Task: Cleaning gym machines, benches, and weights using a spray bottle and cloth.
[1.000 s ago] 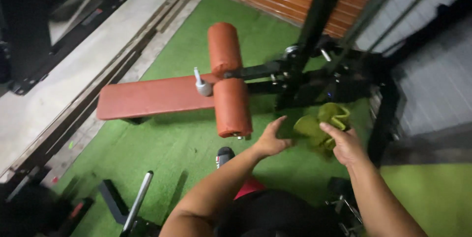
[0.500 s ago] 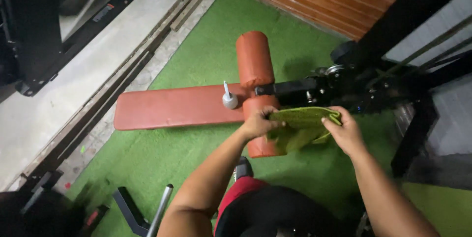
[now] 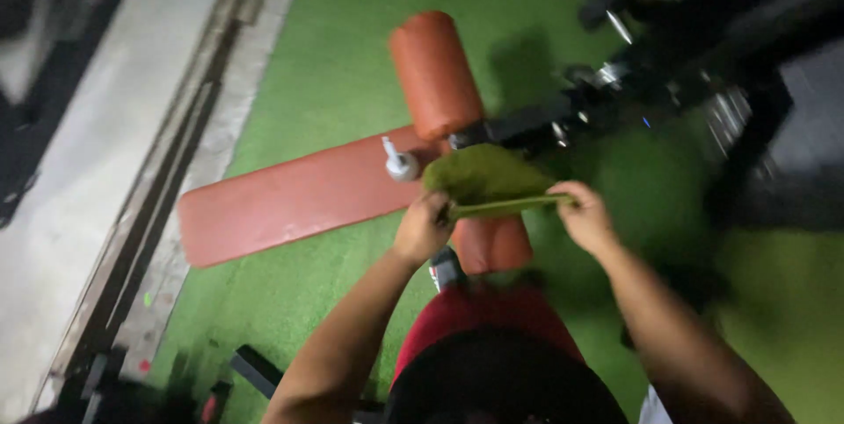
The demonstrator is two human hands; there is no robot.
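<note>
- The left hand (image 3: 424, 229) is closed on the near left edge of a green cloth (image 3: 483, 179), pinching it between thumb and fingers.
- The right hand (image 3: 584, 216) is closed on the right end of the same cloth, so the near edge is pulled into a fairly straight line between the two hands.
- The cloth is held in the air, just above the lower red roller pad (image 3: 492, 244); the rest of it bunches up on the far side of that stretched edge. Whether it touches the pad cannot be told through the blur.
- My reading is that the cloth is picked up and spread between both hands, but not yet laid flat on or pressed against any surface; wiping, if that is the work, looks not yet begun.
- A long red bench pad (image 3: 290, 204) lies to the left on the green turf floor (image 3: 352, 63), with no cloth on it.
- A small white spray bottle (image 3: 400, 162) stands at the right end of that pad, just left of the cloth, and neither hand touches it.
- A second red roller pad (image 3: 435, 72) sits farther away, above the cloth, joined to a dark metal frame (image 3: 563, 120) that runs off to the right.
- A pale concrete strip (image 3: 79, 169) borders the turf on the left.
- The person's red shorts (image 3: 488, 318) show near the bottom, below the hands.
</note>
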